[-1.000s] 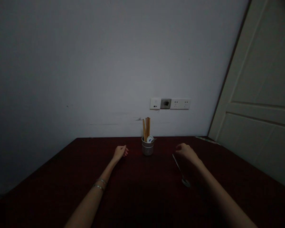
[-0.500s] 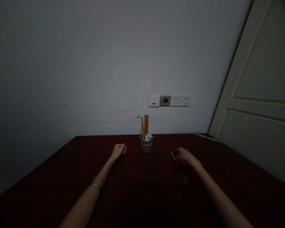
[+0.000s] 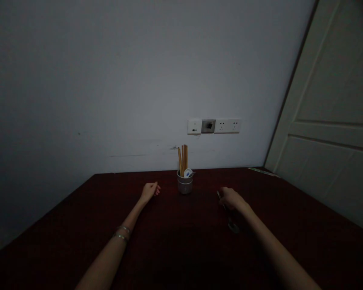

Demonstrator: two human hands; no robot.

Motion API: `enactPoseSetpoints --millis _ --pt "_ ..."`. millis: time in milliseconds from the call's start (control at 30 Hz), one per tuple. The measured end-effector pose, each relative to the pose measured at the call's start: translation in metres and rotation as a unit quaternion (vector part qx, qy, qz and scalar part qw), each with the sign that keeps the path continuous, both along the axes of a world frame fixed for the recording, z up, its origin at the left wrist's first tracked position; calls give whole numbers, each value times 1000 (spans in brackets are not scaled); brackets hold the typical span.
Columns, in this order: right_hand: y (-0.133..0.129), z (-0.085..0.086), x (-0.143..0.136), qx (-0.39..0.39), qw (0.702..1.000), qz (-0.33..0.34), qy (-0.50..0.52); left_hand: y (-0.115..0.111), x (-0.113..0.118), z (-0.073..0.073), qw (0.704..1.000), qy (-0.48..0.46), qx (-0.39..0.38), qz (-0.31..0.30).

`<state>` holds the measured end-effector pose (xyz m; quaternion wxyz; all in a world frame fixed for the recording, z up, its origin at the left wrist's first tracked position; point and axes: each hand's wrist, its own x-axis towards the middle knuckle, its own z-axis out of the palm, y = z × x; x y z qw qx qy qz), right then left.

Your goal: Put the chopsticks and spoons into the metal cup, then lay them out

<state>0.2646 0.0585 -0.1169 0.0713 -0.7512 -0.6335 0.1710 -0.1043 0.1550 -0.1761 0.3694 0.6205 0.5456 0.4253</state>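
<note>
On the right, my right hand [image 3: 231, 198] has its fingers closed around the handle of a metal spoon [image 3: 233, 228]. The spoon's bowl points toward me, low over or on the dark red table [image 3: 181, 225]; I cannot tell which. My left hand [image 3: 149, 191] rests on the table to the left, fingers curled in with nothing visible in them. Between the hands, farther back, stands a grey holder [image 3: 185, 186]. Several wooden chopsticks [image 3: 184, 159] and a white spoon with a blue pattern [image 3: 188, 173] stick up out of it.
Behind the table rises a pale wall [image 3: 139, 100] with a row of sockets and a switch [image 3: 213, 126]. A thin patterned strip [image 3: 263, 172] lies along the back right edge. To the right is a white panelled door [image 3: 326, 133].
The view has shifted slightly. My right hand's fingers look more closed around the spoon's handle, while my left hand stays in place.
</note>
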Motion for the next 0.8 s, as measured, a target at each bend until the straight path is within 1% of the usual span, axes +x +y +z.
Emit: enactPoseSetpoints --millis 233,400,600,733,800 --pt "-2 3 -8 -9 1000 -8 -17 0 0 1 1000 1 -2 0" --pt "-1 0 -9 0 1000 -13 -28 -3 1 2 1000 -1 0 0" --pt "2 -5 -6 7 1000 -18 0 -4 1 2 1000 -2 0 0" --pt "4 -5 -4 -9 999 -27 44 -3 0 2 1000 0 -2 1" --pt "5 -4 -4 -7 998 -34 48 -2 0 1 1000 0 0 -2"
